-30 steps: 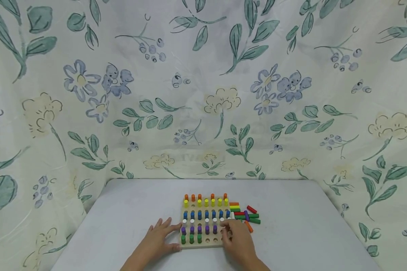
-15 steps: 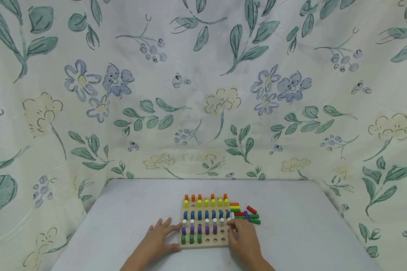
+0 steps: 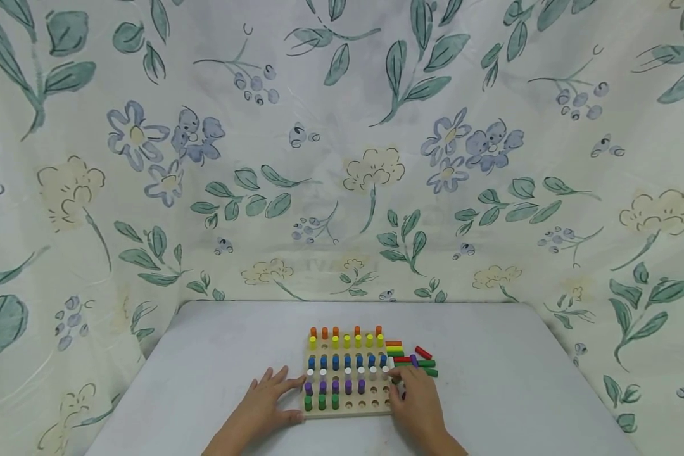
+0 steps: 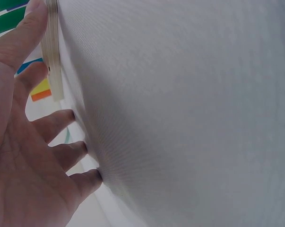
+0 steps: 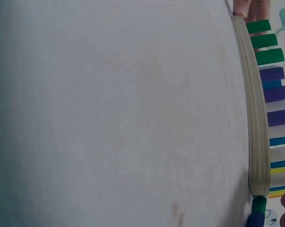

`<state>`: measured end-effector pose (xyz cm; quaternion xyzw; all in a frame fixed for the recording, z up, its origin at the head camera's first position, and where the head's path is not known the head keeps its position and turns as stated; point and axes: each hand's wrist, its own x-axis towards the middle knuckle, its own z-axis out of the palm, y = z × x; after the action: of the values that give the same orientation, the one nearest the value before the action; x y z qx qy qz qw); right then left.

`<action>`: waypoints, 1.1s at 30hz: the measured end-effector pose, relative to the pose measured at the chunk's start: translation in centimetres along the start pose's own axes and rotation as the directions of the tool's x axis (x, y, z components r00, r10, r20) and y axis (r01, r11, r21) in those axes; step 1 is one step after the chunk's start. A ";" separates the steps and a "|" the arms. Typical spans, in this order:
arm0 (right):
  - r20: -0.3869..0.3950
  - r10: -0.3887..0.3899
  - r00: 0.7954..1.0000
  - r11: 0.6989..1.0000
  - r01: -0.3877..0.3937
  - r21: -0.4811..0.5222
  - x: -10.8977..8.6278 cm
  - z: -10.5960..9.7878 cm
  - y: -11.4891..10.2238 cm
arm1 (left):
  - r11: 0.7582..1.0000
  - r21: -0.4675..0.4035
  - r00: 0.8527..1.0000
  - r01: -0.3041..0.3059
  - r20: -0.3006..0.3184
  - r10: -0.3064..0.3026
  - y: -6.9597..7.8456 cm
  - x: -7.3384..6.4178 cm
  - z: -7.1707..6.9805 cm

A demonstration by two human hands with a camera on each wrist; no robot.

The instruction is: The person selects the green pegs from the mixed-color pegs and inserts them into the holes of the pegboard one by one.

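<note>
A wooden pegboard (image 3: 356, 412) lies on the table, its rows filled with orange, yellow, blue, white, purple and green pegs. My left hand (image 3: 266, 404) rests at its left side, thumb and index finger touching the edge, other fingertips on the cloth; the left wrist view shows this too. At the board's right edge is my right hand (image 3: 418, 400), index fingertip beside the last white peg (image 3: 386, 373) and thumb lower, a gap between them. Dark loose pegs show in that gap. In the right wrist view, a green peg (image 5: 259, 204) and a dark blue one (image 5: 255, 219) lie by the board's corner.
Loose pegs lie right of the board: a red peg (image 3: 424, 353), green pegs (image 3: 427, 363), a yellow peg (image 3: 394, 349) and others partly behind the right hand. A white cloth covers the table (image 3: 501, 380); a floral curtain (image 3: 342, 221) hangs behind.
My right hand has moved rightward from the white row to the board's right edge, uncovering the row's last white peg and nearby holes. The left hand and board have stayed put.
</note>
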<state>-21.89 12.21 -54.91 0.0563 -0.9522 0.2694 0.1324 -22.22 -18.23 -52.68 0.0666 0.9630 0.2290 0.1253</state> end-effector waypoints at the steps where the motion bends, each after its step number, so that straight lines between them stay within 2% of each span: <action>1: 0.001 0.001 1.000 1.000 -0.001 -0.007 0.0 0.0 0.1 | 1.000 0.001 1.000 0.000 0.000 0.000 0.0 0.0 0.0; 13: 0.028 0.028 0.999 0.998 -0.027 -0.057 0.4 0.0 0.4 | 1.000 -0.003 1.000 -0.007 0.002 0.007 -0.2 0.1 -0.1; 28: 0.023 -0.005 1.000 0.992 0.008 -0.129 1.1 0.4 1.0 | 1.000 -0.019 1.000 -0.014 0.006 0.014 -0.3 0.1 -0.1; 33: 0.033 0.018 0.999 0.990 -0.014 -0.137 1.3 0.5 0.9 | 1.000 -0.020 1.000 -0.010 0.006 0.010 -0.2 0.1 -0.1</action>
<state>-23.37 12.69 -55.39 0.0441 -0.9710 0.2034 0.1175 -22.36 -18.47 -52.72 0.0710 0.9600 0.2390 0.1278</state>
